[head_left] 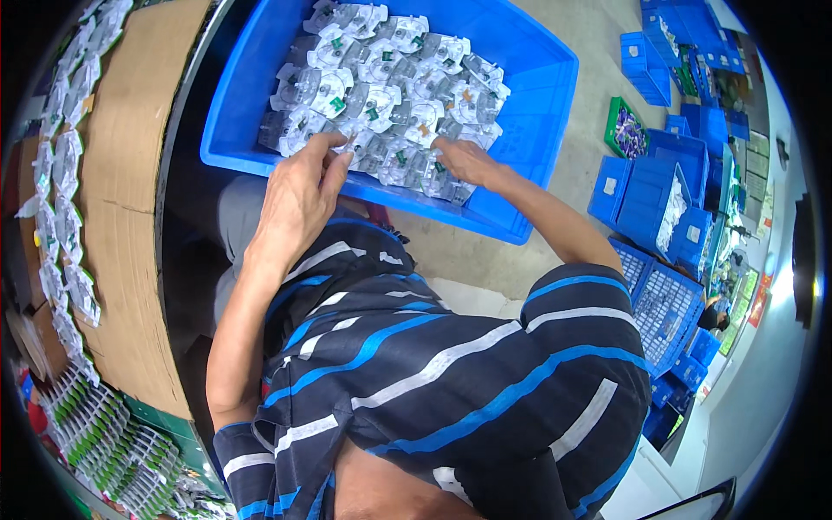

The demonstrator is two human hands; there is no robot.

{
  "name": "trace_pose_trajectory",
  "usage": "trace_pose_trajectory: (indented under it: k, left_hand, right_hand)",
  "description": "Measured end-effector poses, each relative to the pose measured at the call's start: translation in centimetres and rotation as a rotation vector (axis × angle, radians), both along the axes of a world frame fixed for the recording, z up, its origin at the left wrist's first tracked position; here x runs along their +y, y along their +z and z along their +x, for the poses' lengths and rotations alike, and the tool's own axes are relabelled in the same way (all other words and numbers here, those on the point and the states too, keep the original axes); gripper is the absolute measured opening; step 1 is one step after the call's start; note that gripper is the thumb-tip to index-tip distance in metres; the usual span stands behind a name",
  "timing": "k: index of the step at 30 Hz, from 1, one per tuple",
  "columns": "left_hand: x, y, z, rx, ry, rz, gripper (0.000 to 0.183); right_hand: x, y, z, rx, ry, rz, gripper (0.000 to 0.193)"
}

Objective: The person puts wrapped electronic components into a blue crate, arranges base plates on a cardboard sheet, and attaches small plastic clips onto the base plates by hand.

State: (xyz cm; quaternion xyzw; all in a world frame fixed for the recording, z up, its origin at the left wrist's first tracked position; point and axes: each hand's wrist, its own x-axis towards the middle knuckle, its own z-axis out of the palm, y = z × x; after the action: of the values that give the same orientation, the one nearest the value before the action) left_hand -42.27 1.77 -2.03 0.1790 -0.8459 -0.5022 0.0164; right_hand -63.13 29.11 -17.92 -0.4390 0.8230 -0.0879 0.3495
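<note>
A large blue bin (533, 95) holds rows of clear plastic parts (381, 65), several with small green or orange pieces on them. Over the bin's near side, my left hand (303, 186) has bent fingers, its thumb and forefinger at the edge of a clear plastic part. Farther right, my right hand (468, 162) reaches in with fingers curled down onto another clear part near the front row. The fingertips of the right hand are partly hidden among the parts.
Left of me is a cardboard-covered bench (130, 173) with clear parts (65, 173) along its far edge. Green-and-grey pieces (113, 442) lie stacked at lower left. Blue crates (663, 199) and a green tray (626, 128) stand on the floor at right.
</note>
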Motion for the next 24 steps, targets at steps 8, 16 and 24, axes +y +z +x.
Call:
trace_pose_trajectory:
  k: [8,16,24]
  left_hand:
    - [-0.1,0.3,2.1,-0.053,0.034,0.027,0.028]
    - [0.1,0.6,2.6,-0.048,0.038,0.078,0.028]
    - [0.2,0.3,2.5,-0.049,0.042,0.078,0.027]
  right_hand:
    - [0.3,-1.6,1.3,0.289,0.133,-0.017,0.019]
    - [0.3,-1.7,1.2,0.302,0.216,-0.05,0.02]
    - [0.3,-2.0,0.8,0.266,0.245,-0.053,0.019]
